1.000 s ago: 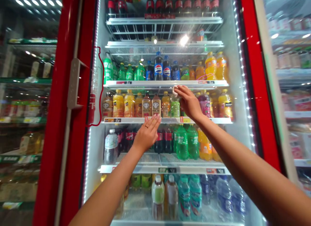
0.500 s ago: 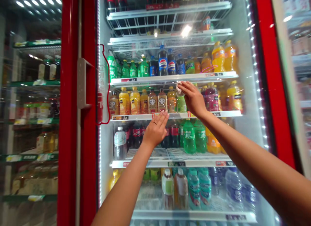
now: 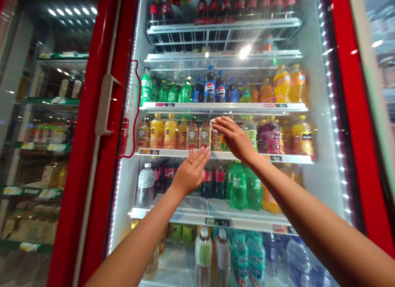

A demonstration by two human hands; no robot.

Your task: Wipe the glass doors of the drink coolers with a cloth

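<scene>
My right hand presses a crumpled white cloth against the glass door of a drinks cooler. Only the cloth's edge shows past the fingertips, so cannot tell whether it is cloth or tissue. Lower and to the left, my left hand rests on the same glass with its fingers stretched out. It wears a ring and holds nothing. Behind the pane, brown-labelled bottles and green soda bottles stand on the shelves near both hands.
The door has a red frame and a grey handle at its left. Another glass-fronted cooler stands on the left. Bright reflections and a red printed outline mark the glass. White shelves carry several bottles.
The right hand with the white cloth has slid left and down across the glass. The left hand has shifted slightly left and down. The camera view has tilted a little.
</scene>
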